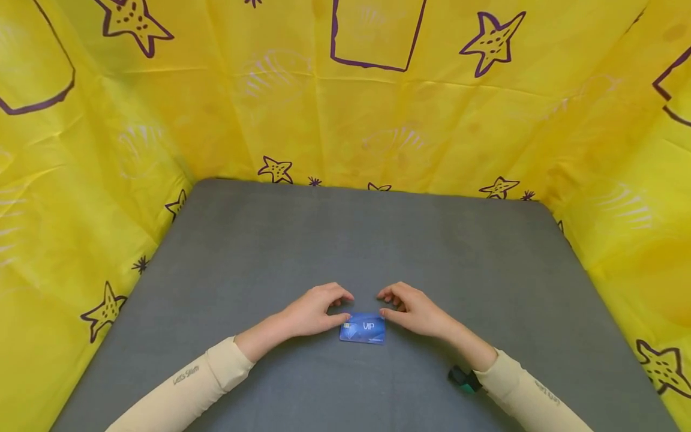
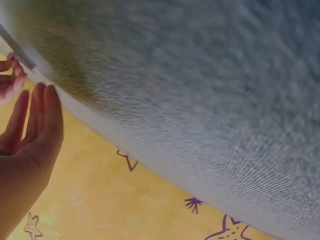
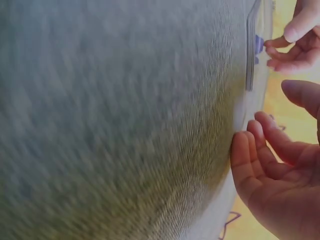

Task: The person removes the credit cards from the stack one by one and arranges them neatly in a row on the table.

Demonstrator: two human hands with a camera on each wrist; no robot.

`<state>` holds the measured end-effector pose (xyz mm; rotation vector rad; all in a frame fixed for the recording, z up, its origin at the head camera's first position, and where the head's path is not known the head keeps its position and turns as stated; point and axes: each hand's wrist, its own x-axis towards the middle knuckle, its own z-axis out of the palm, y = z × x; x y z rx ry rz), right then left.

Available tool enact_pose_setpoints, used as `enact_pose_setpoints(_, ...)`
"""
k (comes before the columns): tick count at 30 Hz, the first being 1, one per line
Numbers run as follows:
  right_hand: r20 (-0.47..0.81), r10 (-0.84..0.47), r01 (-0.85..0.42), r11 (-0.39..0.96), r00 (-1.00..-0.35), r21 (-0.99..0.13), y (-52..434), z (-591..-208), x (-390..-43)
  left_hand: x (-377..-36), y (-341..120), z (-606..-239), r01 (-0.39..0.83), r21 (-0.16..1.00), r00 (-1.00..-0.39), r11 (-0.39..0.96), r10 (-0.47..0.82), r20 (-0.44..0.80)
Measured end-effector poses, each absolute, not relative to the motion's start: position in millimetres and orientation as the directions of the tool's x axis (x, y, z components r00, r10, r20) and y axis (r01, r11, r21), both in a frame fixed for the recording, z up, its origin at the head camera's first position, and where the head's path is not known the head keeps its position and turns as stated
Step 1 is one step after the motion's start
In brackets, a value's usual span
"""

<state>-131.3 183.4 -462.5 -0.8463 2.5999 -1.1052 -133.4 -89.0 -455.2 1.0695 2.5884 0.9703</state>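
Observation:
A blue card (image 1: 363, 331) printed "VIP", with a small gold chip at its upper left, lies flat on the grey table in the head view. The left hand (image 1: 317, 309) rests at the card's upper left corner, its thumb tip on or just beside it. At the upper right corner is the right hand (image 1: 417, 309), placed much the same way. Fingers of both hands are loosely bent, with a gap between the two hands. In the left wrist view the left hand (image 2: 37, 140) has relaxed fingers. The right wrist view shows the right hand (image 3: 280, 172) with fingers gently curved around nothing.
The grey cloth-covered table (image 1: 356, 246) stretches beyond the hands. Yellow curtains (image 1: 345, 120) with starfish and fishbone drawings enclose it at the back and both sides. A dark band with a device (image 1: 464, 379) sits by the right wrist.

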Motion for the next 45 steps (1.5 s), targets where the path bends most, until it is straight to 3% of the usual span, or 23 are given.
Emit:
enact_pose_setpoints(11,0.078,-0.623,-0.519,0.569,-0.778,-0.638,176,-466,-115,-119,-87,-453,0.571,0.537,-0.727,0.621,0.687,-0.022)
enact_pose_setpoints(45,0.047,-0.618,-0.536,0.638,-0.785,-0.553,176,-466,-105,-115,-88,-457,0.598,0.490,-0.714,0.634,0.700,-0.035)
